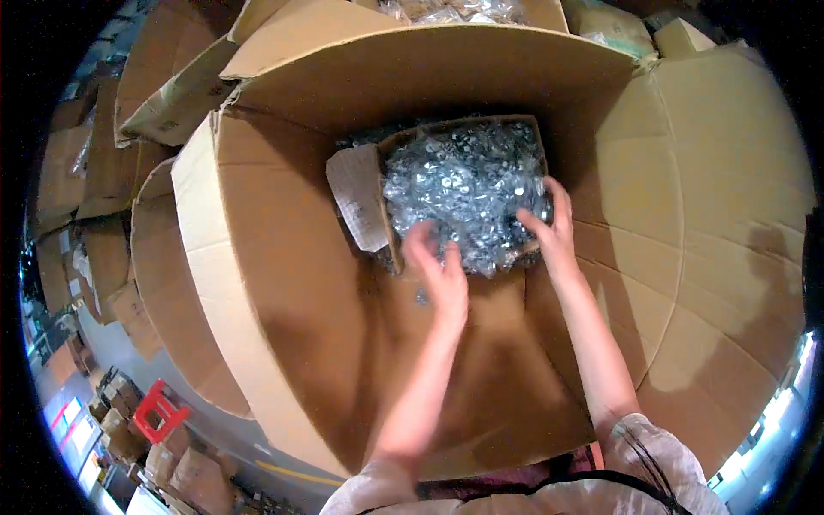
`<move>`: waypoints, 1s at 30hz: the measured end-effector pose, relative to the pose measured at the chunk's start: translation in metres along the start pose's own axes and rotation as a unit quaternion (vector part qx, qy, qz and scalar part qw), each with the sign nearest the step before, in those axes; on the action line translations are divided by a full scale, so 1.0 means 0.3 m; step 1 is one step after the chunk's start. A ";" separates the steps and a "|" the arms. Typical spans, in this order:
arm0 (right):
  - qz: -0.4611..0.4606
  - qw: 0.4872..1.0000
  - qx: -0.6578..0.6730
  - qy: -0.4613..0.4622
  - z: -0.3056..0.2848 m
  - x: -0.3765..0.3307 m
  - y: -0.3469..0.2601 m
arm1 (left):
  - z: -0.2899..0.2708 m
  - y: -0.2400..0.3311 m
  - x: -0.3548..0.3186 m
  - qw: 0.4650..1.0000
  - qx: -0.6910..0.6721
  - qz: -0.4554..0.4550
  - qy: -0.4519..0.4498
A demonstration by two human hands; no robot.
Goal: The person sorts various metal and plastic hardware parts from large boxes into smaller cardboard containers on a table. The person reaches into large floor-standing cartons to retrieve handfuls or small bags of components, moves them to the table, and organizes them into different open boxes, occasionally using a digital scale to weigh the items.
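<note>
Deep inside a large open cardboard box sits a smaller cardboard box, heaped with small shiny metal-looking pieces in clear plastic bags. Their exact kind is too small to tell. My left hand is at the near left of the heap, its fingers apart and a little blurred. At the heap's right edge is my right hand, thumb and fingers spread over the bags and the small box's rim. Neither hand visibly holds anything.
A raised flap stands out from the small box's left side. A tiny bag lies on the large box's floor. Tall cardboard walls surround my arms. Outside at the left are more cartons and a red plastic stool-like object.
</note>
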State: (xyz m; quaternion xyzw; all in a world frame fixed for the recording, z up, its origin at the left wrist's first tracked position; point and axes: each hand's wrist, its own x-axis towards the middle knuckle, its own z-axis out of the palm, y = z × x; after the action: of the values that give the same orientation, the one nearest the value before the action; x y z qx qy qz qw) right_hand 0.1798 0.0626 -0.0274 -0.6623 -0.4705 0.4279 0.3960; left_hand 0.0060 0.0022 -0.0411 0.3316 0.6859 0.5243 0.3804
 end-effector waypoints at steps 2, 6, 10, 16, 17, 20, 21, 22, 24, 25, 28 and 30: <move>-0.094 0.986 -0.130 0.050 -0.027 0.038 0.063 | -0.016 -0.001 0.000 0.990 0.121 0.072 0.004; -0.194 0.939 -0.286 0.007 0.080 0.030 0.073 | -0.133 -0.133 -0.046 0.990 0.005 -0.085 0.113; -0.169 0.897 -0.406 -0.037 0.249 0.047 -0.039 | -0.354 -0.541 -0.056 0.928 0.226 -0.279 0.095; -0.227 0.879 -0.417 -0.053 0.147 0.140 0.102 | -0.014 -0.809 -0.264 0.903 0.325 -0.147 -0.240; -0.245 0.873 -0.420 -0.048 0.101 0.149 0.142 | 0.116 -0.765 -0.294 0.836 0.399 -0.177 -0.332; -0.268 0.883 -0.384 -0.044 0.147 0.135 0.127 | 0.135 -0.871 -0.280 0.738 0.533 -0.170 -0.378; -0.282 0.895 -0.342 -0.046 0.181 0.127 0.096 | 0.043 -0.976 -0.275 0.714 0.588 -0.146 -0.352; -0.297 0.914 -0.273 -0.044 0.258 0.103 0.033 | -0.190 -1.111 -0.212 0.724 0.637 -0.123 -0.235; -0.322 0.899 -0.297 -0.011 -0.059 0.078 0.259 | 0.119 -0.970 -0.364 0.665 0.606 -0.178 -0.399; -0.293 0.913 -0.284 0.028 -0.063 0.033 0.259 | -0.026 -0.989 -0.322 0.652 0.625 -0.128 -0.410; -0.014 0.985 0.031 0.170 -0.059 -0.087 0.363 | -0.234 -0.953 -0.289 0.649 0.649 -0.050 -0.394; 0.149 0.945 0.168 0.238 -0.083 -0.164 0.426 | -0.297 -0.873 -0.316 0.655 0.661 -0.026 -0.364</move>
State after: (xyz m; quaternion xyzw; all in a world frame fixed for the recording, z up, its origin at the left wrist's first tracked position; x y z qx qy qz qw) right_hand 0.2301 -0.0190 -0.1283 -0.7313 -0.1799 0.3848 0.5336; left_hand -0.0395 -0.1806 -0.2645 0.6420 0.6660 -0.2408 0.2936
